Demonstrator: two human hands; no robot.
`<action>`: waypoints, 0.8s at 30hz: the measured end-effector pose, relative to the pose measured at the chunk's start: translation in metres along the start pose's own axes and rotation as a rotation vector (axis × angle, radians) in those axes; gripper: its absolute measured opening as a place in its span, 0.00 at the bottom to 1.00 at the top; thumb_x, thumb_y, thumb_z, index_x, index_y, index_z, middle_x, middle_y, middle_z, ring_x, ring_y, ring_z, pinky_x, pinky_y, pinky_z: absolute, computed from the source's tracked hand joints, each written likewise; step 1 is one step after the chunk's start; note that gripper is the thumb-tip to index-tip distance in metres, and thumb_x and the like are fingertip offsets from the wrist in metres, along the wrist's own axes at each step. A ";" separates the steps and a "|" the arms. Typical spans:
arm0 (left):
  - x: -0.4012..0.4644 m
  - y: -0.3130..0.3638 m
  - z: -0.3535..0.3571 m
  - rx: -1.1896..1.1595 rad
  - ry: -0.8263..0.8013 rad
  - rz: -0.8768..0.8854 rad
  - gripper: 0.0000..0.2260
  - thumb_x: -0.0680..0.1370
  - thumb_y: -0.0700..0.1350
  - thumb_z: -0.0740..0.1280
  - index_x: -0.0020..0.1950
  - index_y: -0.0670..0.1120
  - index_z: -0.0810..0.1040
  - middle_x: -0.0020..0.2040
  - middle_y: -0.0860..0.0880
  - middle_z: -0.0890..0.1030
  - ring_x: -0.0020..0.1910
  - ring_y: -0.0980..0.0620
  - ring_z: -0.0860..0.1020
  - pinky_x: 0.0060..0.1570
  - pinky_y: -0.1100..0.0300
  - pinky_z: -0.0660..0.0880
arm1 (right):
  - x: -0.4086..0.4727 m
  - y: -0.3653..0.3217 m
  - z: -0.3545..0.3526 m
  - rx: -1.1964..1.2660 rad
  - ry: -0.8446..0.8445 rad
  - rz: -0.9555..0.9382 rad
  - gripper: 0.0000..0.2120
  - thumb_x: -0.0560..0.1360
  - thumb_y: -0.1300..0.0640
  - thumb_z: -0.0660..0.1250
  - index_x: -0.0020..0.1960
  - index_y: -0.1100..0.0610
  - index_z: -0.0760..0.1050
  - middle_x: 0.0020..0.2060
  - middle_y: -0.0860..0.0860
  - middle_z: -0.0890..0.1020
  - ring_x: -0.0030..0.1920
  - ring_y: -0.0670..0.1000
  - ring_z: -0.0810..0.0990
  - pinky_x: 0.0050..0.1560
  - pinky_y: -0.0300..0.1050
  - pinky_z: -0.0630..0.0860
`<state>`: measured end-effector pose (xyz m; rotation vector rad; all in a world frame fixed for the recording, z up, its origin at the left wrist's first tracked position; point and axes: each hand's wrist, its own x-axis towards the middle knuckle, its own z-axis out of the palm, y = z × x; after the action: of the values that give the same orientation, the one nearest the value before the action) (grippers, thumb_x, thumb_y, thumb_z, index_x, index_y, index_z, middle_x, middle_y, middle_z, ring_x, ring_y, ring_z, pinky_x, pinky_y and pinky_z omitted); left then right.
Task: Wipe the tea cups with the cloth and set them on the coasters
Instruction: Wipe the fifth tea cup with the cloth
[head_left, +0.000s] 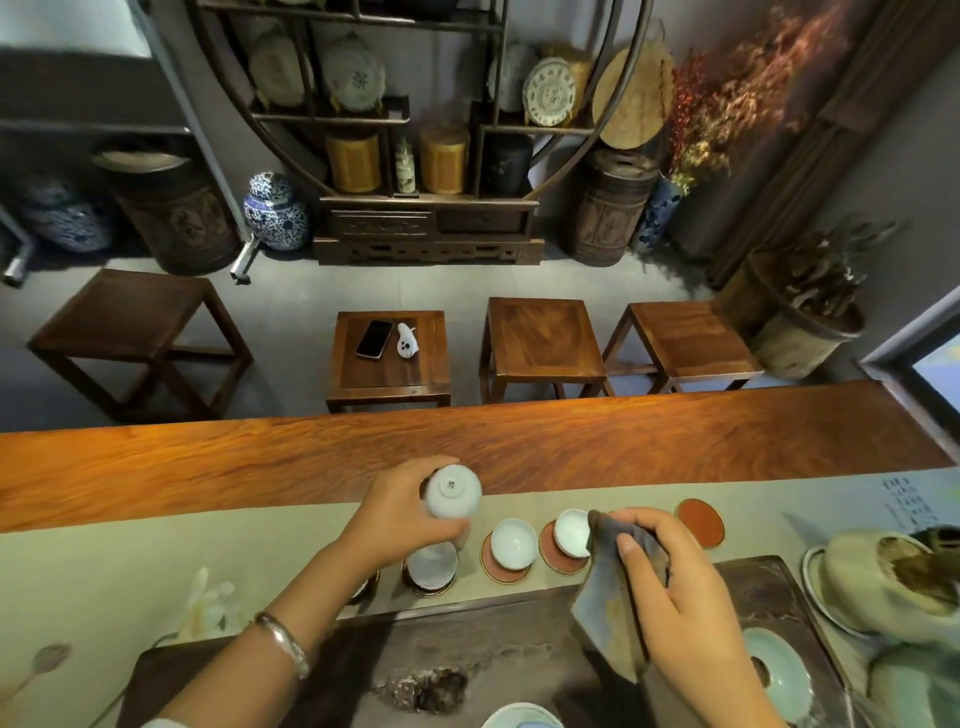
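Note:
My left hand (400, 519) grips a white tea cup (451, 491), tipped so its foot faces the camera, above the row of coasters. My right hand (675, 587) pinches a grey-brown cloth (618, 587) that hangs down over the dark tea tray. Three white cups sit on red-brown coasters: one (432, 566) under my left hand, one (514, 544) in the middle, one (571, 532) beside the cloth. A further coaster (701, 522) to the right holds nothing. Part of another coaster (363, 587) shows behind my left wrist.
A dark stone tea tray (519, 649) lies in front of me on a pale runner (156, 571). A celadon bowl (779, 670) and a lidded pot (883, 582) stand at the right. Wooden stools (543, 343) stand beyond the table; one holds a phone (374, 339).

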<state>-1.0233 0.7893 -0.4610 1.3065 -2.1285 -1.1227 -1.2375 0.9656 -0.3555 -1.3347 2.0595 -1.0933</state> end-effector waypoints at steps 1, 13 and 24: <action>-0.007 0.011 -0.002 -0.012 0.006 0.000 0.30 0.61 0.51 0.81 0.60 0.62 0.76 0.57 0.65 0.78 0.56 0.66 0.76 0.52 0.75 0.71 | -0.002 -0.003 -0.003 -0.001 -0.012 -0.001 0.11 0.78 0.57 0.62 0.48 0.40 0.74 0.47 0.39 0.79 0.51 0.33 0.75 0.44 0.29 0.71; -0.091 0.110 -0.003 -0.129 0.015 0.082 0.24 0.61 0.53 0.80 0.54 0.59 0.76 0.51 0.63 0.82 0.53 0.66 0.79 0.49 0.76 0.72 | -0.034 -0.037 -0.049 -0.051 -0.023 -0.229 0.10 0.78 0.61 0.61 0.51 0.46 0.74 0.49 0.44 0.79 0.52 0.37 0.74 0.48 0.24 0.67; -0.148 0.159 0.002 -0.094 0.022 0.192 0.23 0.62 0.54 0.78 0.52 0.72 0.75 0.52 0.72 0.80 0.53 0.72 0.78 0.48 0.77 0.72 | -0.068 -0.069 -0.056 -0.262 -0.152 -0.587 0.08 0.78 0.62 0.62 0.55 0.54 0.75 0.49 0.46 0.77 0.51 0.47 0.75 0.51 0.41 0.72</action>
<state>-1.0411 0.9578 -0.3247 1.0438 -2.1063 -1.1089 -1.2110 1.0331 -0.2695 -2.1721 1.7851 -0.9135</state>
